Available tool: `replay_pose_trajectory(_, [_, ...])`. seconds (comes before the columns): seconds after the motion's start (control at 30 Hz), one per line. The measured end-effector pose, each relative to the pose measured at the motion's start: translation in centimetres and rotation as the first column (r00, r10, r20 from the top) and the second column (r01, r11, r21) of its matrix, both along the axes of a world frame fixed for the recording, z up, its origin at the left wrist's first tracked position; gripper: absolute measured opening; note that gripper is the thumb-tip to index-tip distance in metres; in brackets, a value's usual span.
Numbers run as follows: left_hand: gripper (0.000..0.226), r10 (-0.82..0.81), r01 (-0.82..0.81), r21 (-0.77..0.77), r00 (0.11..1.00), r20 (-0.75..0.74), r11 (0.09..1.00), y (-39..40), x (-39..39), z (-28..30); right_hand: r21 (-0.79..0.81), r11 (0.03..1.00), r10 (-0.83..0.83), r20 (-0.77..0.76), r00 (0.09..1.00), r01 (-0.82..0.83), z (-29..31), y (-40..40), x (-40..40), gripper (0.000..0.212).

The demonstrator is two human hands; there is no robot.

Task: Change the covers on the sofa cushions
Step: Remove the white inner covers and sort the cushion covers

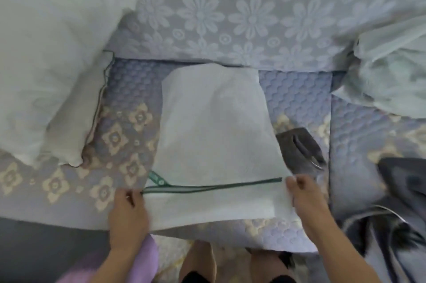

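Observation:
A pale white cushion cover [214, 126] with dark green piping lies flat on the sofa seat [129, 126] in front of me. Its open end faces me, with a green zip strip at the left corner. My left hand [128, 211] pinches the cover's near left edge. The near right corner is pinched by my right hand [306, 197]. A bare white cushion [46, 59] leans at the left, against the sofa back. A second pale cushion [391, 70] lies at the right.
A dark grey cover [299, 149] lies just right of the white cover. More dark grey fabric [403, 202] is heaped at the right edge. The sofa back [242, 13] has a flowered blue-grey throw. My legs and feet show below the seat edge.

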State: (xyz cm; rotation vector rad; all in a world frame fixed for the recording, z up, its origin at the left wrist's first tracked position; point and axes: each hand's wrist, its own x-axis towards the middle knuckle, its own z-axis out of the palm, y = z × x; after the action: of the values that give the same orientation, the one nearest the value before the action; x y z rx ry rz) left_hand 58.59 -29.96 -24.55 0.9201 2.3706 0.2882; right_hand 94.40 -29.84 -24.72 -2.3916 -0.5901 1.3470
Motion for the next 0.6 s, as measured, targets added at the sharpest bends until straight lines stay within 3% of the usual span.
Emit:
replay_pose_trajectory(0.1, [0.020, -0.231, 0.228, -0.219, 0.973, 0.015, 0.949, -3.1, 0.0, -2.6, -0.216, 0.970, 0.118, 0.002, 0.993, -0.115, -4.1, -3.2, 1.2, 0.021])
replay_pose_trajectory(0.2, [0.017, -0.477, 0.435, -0.387, 0.879, -0.014, 0.813, -4.7, -0.9, -5.8, -0.200, 0.976, 0.115, 0.136, 0.984, -0.087, -3.5, -2.8, 2.6, 0.029])
replay_pose_trajectory(0.27, [0.008, -0.647, 0.580, -0.420, 0.762, -0.024, 0.698, -3.3, -0.1, -6.5, -0.121, 0.991, 0.104, 0.350, 0.931, -0.066, -2.7, -1.8, 3.9, 0.058])
replay_pose_trajectory(0.3, [0.018, -0.712, 0.644, -0.380, 0.699, -0.057, 0.663, -2.4, 0.9, -6.3, -0.095, 0.992, 0.113, 0.392, 0.913, -0.083, -2.3, -0.8, 4.2, 0.077])
replay_pose_trajectory(0.37, [0.031, -0.841, 0.797, -0.286, 0.536, -0.072, 0.532, -0.8, 4.4, -5.6, -0.125, 0.988, 0.121, 0.296, 0.948, -0.087, -3.2, 1.2, 4.9, 0.112])
replay_pose_trajectory(0.43, [0.035, -0.958, 0.936, -0.205, 0.277, -0.068, 0.286, -0.4, 7.5, -6.0, -0.174, 0.985, 0.041, 0.164, 0.986, -0.012, -5.3, 2.9, 5.1, 0.127])
replay_pose_trajectory(0.5, [0.036, -0.989, 0.967, -0.209, 0.136, -0.053, 0.144, -0.8, 9.3, -7.3, -0.181, 0.964, -0.181, 0.102, 0.978, 0.197, -6.8, 3.8, 5.5, 0.120])
replay_pose_trajectory(0.6, [0.039, -0.988, 0.947, -0.283, 0.146, -0.045, 0.153, -1.0, 10.3, -8.7, -0.171, 0.897, -0.422, -0.048, 0.905, 0.408, -7.1, 3.9, 6.9, 0.085])
